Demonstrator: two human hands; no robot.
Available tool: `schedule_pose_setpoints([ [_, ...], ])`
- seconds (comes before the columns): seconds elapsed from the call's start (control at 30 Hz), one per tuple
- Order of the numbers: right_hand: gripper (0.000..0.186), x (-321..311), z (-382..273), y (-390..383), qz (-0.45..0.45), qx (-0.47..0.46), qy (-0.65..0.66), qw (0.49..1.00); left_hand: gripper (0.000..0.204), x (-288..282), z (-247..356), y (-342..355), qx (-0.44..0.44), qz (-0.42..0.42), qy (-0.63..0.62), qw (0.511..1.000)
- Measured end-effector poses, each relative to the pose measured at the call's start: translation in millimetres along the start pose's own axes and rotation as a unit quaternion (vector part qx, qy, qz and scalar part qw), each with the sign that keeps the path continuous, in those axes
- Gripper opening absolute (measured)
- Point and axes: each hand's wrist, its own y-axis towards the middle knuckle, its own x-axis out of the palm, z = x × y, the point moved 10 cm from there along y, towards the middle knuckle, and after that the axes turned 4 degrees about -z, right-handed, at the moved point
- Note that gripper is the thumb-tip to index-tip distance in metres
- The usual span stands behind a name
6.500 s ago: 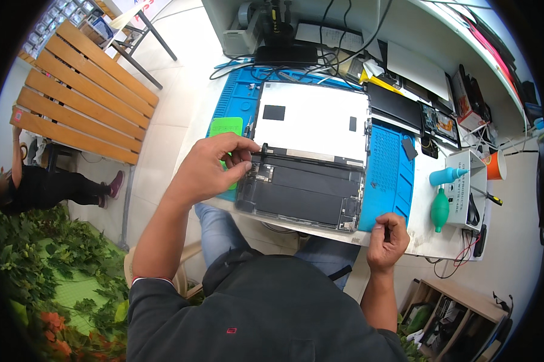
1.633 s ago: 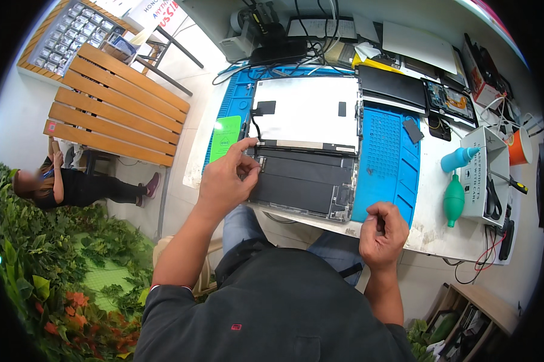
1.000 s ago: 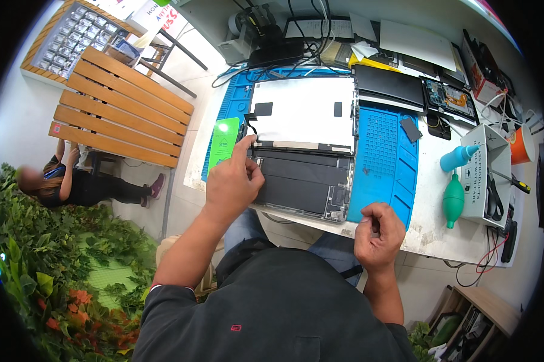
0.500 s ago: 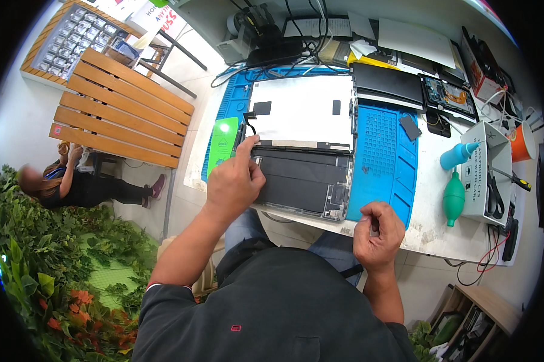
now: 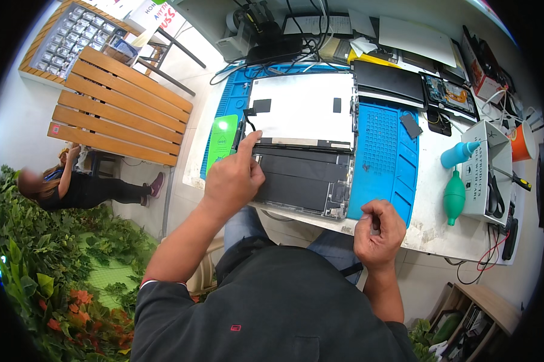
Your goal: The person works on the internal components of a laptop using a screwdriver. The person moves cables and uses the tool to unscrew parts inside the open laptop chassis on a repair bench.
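An opened tablet lies before me. Its display panel (image 5: 302, 108), white back facing up, is on the far side; its housing (image 5: 299, 184) with black batteries is on the near side. A short black ribbon cable (image 5: 249, 119) sticks out at the panel's left edge. My left hand (image 5: 235, 175) stretches its index finger to the panel's near left corner, close to the cable; the other fingers are curled, with nothing visible in them. My right hand (image 5: 379, 234) is closed at the bench's front edge, right of the housing; whatever it may hold is hidden.
Under the tablet is a blue repair mat (image 5: 380, 163). A green card (image 5: 222, 137) lies left. At right are a green air blower (image 5: 454, 198), a blue bottle (image 5: 459, 154) and a white tool box (image 5: 495, 163). Tangled cables (image 5: 311, 51) run behind. Another person (image 5: 73, 181) is far left.
My left index finger has shifted slightly farther up along the panel's corner. The right hand and the tablet look practically unmoved.
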Motion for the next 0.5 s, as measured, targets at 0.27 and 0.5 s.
schedule_pose_setpoints([
  [0.27,0.024,-0.7,0.1,0.8,0.001,0.000,0.005,1.000,0.063,-43.5,-30.0,-0.9,-0.049,0.144,-0.144,0.978],
  [0.5,0.024,0.3,0.6,0.2,0.000,0.004,0.008,1.000,0.066,-26.7,-5.1,-10.7,0.021,0.056,-0.168,0.984],
])
